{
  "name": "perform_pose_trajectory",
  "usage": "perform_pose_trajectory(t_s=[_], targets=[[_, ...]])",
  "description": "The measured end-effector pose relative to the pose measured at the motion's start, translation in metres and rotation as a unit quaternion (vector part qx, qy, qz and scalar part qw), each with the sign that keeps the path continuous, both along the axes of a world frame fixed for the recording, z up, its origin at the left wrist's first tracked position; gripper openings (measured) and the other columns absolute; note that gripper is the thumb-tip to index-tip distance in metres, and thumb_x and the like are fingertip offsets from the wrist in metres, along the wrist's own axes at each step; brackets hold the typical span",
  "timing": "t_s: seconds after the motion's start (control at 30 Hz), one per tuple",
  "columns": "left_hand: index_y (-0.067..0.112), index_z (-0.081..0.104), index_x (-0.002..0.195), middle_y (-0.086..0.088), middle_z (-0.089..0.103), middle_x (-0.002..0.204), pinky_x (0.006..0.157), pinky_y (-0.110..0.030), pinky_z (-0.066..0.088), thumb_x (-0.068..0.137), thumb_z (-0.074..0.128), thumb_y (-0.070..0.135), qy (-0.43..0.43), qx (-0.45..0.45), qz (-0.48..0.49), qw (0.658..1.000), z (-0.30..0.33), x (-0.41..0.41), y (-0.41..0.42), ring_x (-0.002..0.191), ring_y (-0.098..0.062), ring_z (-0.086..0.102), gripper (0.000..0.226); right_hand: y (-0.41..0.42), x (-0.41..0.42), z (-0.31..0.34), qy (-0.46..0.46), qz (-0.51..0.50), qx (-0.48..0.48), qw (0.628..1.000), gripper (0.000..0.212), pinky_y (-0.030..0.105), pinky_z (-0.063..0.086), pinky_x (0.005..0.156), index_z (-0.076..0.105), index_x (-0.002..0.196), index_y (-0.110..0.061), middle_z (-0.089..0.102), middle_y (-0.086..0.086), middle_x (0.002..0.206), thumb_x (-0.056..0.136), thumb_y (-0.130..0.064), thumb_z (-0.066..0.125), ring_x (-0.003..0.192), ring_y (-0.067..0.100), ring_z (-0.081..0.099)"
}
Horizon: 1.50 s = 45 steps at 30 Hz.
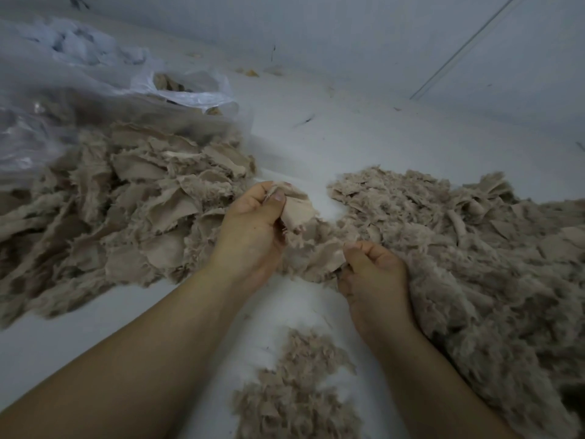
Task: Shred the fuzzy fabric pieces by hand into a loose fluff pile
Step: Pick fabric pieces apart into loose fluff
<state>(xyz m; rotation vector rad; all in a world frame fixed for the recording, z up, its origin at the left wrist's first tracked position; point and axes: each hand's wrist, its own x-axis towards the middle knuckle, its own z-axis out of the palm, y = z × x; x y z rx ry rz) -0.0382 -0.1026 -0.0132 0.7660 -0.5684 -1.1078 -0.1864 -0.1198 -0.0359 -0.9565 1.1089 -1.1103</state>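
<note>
A beige fuzzy fabric piece stretches between the two hands, above the white table and in the gap between two larger heaps. The left hand pinches its upper end, thumb pressed against the curled fingers with a smooth flap of backing sticking out to the right. The right hand grips the lower end, fingers curled round the cloth and thumb tip on top (its outer edge sinks into the heap beside it, so where the piece ends there is hard to tell).

To the left of the hands lies a pile of fabric pieces, larger scraps with frayed edges, some showing their smooth side. To the right spreads a fluff pile, finer and looser, touching the right hand and forearm. A smaller clump of fluff sits near the bottom edge between the forearms.

Behind the left pile, a clear plastic bag lies crumpled on the table, with more brownish scraps visible through its opening.
</note>
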Motion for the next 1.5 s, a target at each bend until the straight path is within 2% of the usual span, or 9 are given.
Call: perform_pose_trajectory(t_s=[0.17, 0.33, 0.47, 0.67, 0.83, 0.93, 1.03, 1.2, 1.5], targets=[[0.011, 0.063, 0.087, -0.009, 0.064, 0.069, 0.036, -0.018, 0.033, 0.102, 0.043, 0.007, -0.062, 0.03, -0.065, 0.995, -0.002, -0.006, 0.006, 0.042, -0.015, 0.046, 0.024, -0.002, 0.002, -0.001, 0.002, -0.012, -0.017, 1.0, 0.032, 0.019, 0.032, 0.036, 0.06, 0.107, -0.016, 0.052, -0.003, 0.054, 0.09, 0.01, 0.056, 0.04, 0.006, 0.04], [0.004, 0.058, 0.095, -0.016, 0.058, 0.069, 0.035, -0.015, 0.02, 0.103, 0.042, 0.007, -0.1, 0.04, -0.082, 0.991, -0.006, -0.009, 0.004, 0.031, -0.012, 0.029, 0.018, 0.002, 0.002, -0.004, -0.009, 0.015, -0.057, 0.998, 0.033, 0.017, 0.03, 0.036, 0.064, 0.072, -0.017, 0.052, 0.003, 0.055, 0.089, 0.01, 0.055, 0.038, 0.006, 0.038], [0.001, 0.057, 0.098, -0.014, 0.055, 0.064, 0.034, -0.016, 0.02, 0.102, 0.042, 0.005, -0.118, 0.053, -0.068, 0.989, -0.008, -0.013, 0.002, 0.03, -0.012, 0.027, 0.017, 0.005, 0.0, -0.004, 0.012, 0.101, -0.078, 0.992, 0.044, 0.018, 0.021, 0.037, 0.06, 0.051, -0.024, 0.034, -0.008, 0.045, 0.093, -0.01, 0.059, 0.038, 0.006, 0.023], [0.003, 0.057, 0.097, -0.01, 0.05, 0.058, 0.034, -0.013, 0.02, 0.1, 0.048, 0.006, -0.141, 0.065, -0.076, 0.985, -0.005, -0.016, 0.003, 0.029, -0.009, 0.028, 0.01, 0.006, 0.0, 0.0, 0.006, 0.123, -0.098, 0.988, 0.041, 0.016, 0.023, 0.037, 0.059, 0.049, -0.025, 0.033, -0.012, 0.043, 0.086, -0.039, 0.07, 0.036, 0.004, 0.023], [0.011, 0.06, 0.09, -0.002, 0.053, 0.05, 0.034, -0.012, 0.023, 0.096, 0.058, 0.016, -0.184, 0.083, -0.084, 0.976, -0.009, -0.015, 0.004, 0.029, -0.008, 0.03, 0.008, 0.003, -0.002, -0.007, 0.016, 0.078, -0.09, 0.993, 0.036, 0.018, 0.022, 0.039, 0.059, 0.073, 0.01, 0.033, -0.004, 0.044, 0.096, -0.018, 0.061, 0.038, 0.007, 0.023], [0.017, 0.062, 0.088, -0.003, 0.052, 0.047, 0.037, -0.014, 0.022, 0.086, 0.07, 0.024, -0.233, 0.098, -0.088, 0.964, -0.012, -0.009, 0.007, 0.035, -0.012, 0.03, 0.01, 0.002, -0.002, -0.007, -0.011, 0.068, -0.071, 0.995, 0.034, 0.02, 0.021, 0.038, 0.06, 0.066, -0.002, 0.031, -0.001, 0.046, 0.096, -0.017, 0.06, 0.038, 0.008, 0.021], [0.013, 0.06, 0.083, -0.002, 0.048, 0.044, 0.037, -0.013, 0.022, 0.09, 0.065, 0.008, -0.19, 0.079, -0.084, 0.975, -0.016, -0.008, 0.009, 0.036, -0.011, 0.031, 0.01, 0.002, -0.001, -0.007, -0.037, 0.066, -0.057, 0.995, 0.037, 0.017, 0.02, 0.037, 0.061, 0.059, -0.012, 0.03, -0.003, 0.044, 0.096, -0.014, 0.06, 0.036, 0.006, 0.021], [0.01, 0.056, 0.081, -0.005, 0.041, 0.043, 0.036, -0.012, 0.02, 0.093, 0.058, 0.011, -0.068, 0.079, -0.064, 0.992, -0.019, -0.014, 0.009, 0.03, -0.009, 0.023, 0.012, 0.003, -0.001, -0.008, -0.038, 0.072, -0.051, 0.995, 0.029, 0.017, 0.02, 0.037, 0.065, 0.069, -0.005, 0.031, 0.001, 0.05, 0.096, -0.012, 0.059, 0.038, 0.006, 0.021], [0.007, 0.06, 0.089, -0.005, 0.036, 0.044, 0.037, -0.01, 0.019, 0.097, 0.056, 0.02, -0.053, 0.088, -0.055, 0.993, -0.018, -0.001, 0.008, 0.03, -0.011, 0.02, 0.016, 0.002, -0.002, -0.005, -0.032, 0.061, -0.051, 0.996, 0.027, 0.018, 0.022, 0.038, 0.057, 0.072, 0.002, 0.029, -0.005, 0.044, 0.097, -0.009, 0.057, 0.037, 0.006, 0.021]])
